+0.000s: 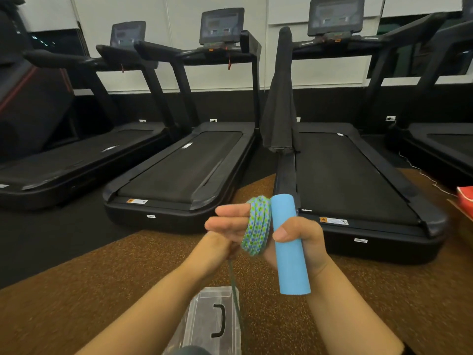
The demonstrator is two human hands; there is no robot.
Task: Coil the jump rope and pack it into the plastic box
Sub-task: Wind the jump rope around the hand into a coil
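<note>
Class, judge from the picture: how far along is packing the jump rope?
Done: several rope loops wound beside the blue handle the right hand grips. In hand: left hand at the hanging strand. Left: finish coiling, open the lidded plastic box, pack.

Plastic box [204, 321] and treadmills [184, 170] on floor [102, 290]

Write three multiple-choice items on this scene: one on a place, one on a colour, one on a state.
1. Where is the plastic box?
A. on a treadmill
B. on the floor
C. in the left hand

2. What colour is the jump rope's handle?
A. red
B. black
C. blue

3. What is the right hand doing?
A. gripping the handle
B. hanging empty
C. pressing the box

Key:
1. B, the box lies on the brown floor under the forearms.
2. C, the foam tube is light blue.
3. A, the thumb and fingers curl round it.
</note>
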